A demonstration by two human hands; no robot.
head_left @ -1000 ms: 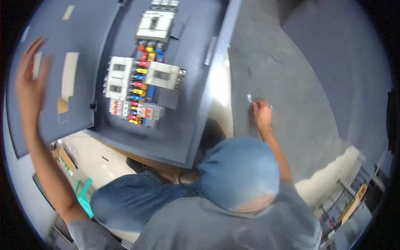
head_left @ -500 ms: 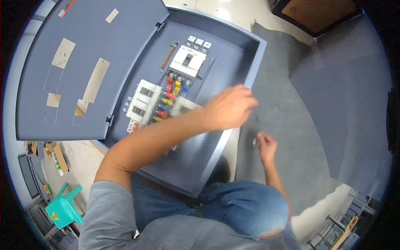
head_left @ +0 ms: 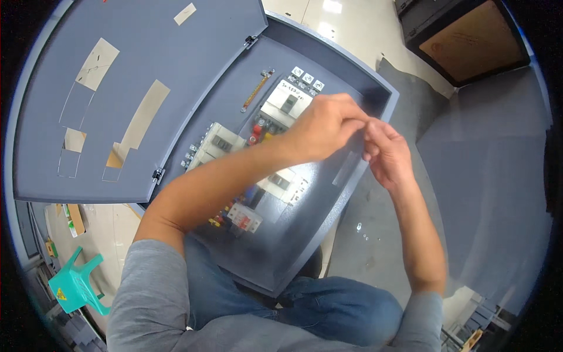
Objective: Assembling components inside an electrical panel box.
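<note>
Housing breakers, the grey cabinet lies below left hand and right hand, both pinched, anything held unclear.

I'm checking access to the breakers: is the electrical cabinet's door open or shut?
Open: the grey door lies leftward on its hinges, exposing the white circuit breakers.

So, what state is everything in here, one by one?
Left hand: pinched, fingertips meeting the other hand's; anything held is too small to make out
Right hand: pinched likewise
Metal box: open
Box door: swung open
White switches: mounted inside; on or off, can't tell
Small shiny bits: loose on the mat
Grey mat: spread on the floor
</note>
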